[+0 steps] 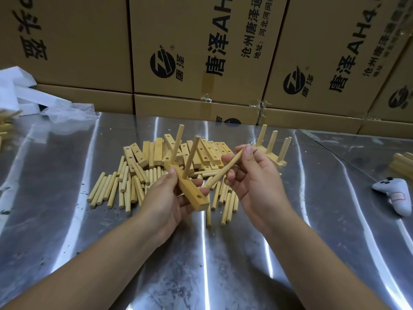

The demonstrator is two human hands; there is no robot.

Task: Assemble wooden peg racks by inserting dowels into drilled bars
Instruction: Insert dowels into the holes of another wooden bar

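Above the bench, left hand fingers are gripping the bar (two dowels in), tilting its empty hole toward right hand, whose fingers are pinching the dowel for insertion.

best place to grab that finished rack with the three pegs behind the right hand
Take the finished rack by its flat bar, pinching the long sides from above between two pegs. The three pegs stand upright, so the bar's ends and sides show. The right hand, nearest, already holds a dowel.
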